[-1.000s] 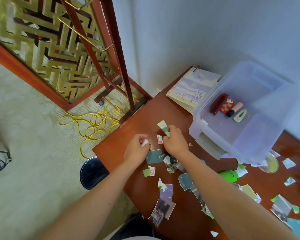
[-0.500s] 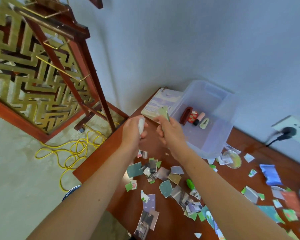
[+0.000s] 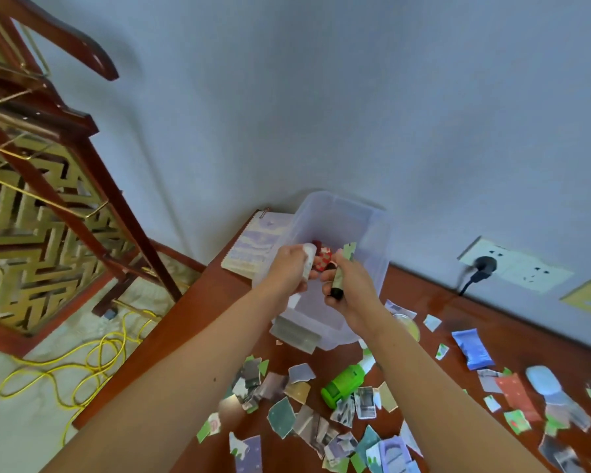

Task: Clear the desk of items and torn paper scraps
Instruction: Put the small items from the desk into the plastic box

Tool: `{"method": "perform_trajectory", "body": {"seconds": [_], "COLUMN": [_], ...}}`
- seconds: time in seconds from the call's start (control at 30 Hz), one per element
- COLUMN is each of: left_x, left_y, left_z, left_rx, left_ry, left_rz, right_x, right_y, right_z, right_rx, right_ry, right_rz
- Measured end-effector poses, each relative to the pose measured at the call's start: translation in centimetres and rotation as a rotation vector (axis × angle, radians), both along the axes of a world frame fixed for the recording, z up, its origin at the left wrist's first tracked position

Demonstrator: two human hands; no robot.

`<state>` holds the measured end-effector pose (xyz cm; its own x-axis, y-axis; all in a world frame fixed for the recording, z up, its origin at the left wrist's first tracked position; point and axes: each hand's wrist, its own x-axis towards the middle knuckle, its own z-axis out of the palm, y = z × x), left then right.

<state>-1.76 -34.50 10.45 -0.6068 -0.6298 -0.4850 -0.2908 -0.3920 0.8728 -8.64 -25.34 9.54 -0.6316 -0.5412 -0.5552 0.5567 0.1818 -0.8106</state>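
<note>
Right hand [image 3: 352, 288] fingers curled round rolled scrap bundle [image 3: 338, 278], long axis near-upright, green tip pointing up and far. Left hand [image 3: 287, 269] fingers pinch white scrap [image 3: 308, 262], also upright. Both now above clear plastic bin [image 3: 338, 206], shifted right from beside spiral notebook [image 3: 255, 249] half second ago. Notebook cover print too blurred to read.

My red-brown bench [image 3: 198, 315] carries a clear plastic bin [image 3: 372, 227] at the far edge, with a notebook [image 3: 253, 247] just beside it on the left. Nearer me, torn paper scraps [image 3: 282, 416] lie scattered around a green bottle [image 3: 343, 385] and a blue packet [image 3: 471, 349].
</note>
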Motion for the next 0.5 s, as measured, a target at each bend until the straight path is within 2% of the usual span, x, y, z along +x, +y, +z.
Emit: {"method": "perform_trajectory", "body": {"seconds": [0.17, 0.27, 0.5], "left_x": [-2.8, -4.6, -8.1], "left_y": [-0.5, -1.0, -2.5], "left_z": [-2.8, -4.2, -7.7], "left_rx": [0.042, 0.108, 0.257], "left_ry": [-0.062, -0.102, -0.251], "left_rz": [-0.037, -0.034, -0.026], "right_x": [-2.2, -3.7, -6.3], "right_y": [-1.1, -2.1, -4.2], "right_z": [-2.2, -4.2, -7.2], "right_rx": [-0.016, 0.054, 0.143], "right_ry": [-0.24, -0.327, -0.357], "right_rz": [-0.149, -0.235, -0.446]}}
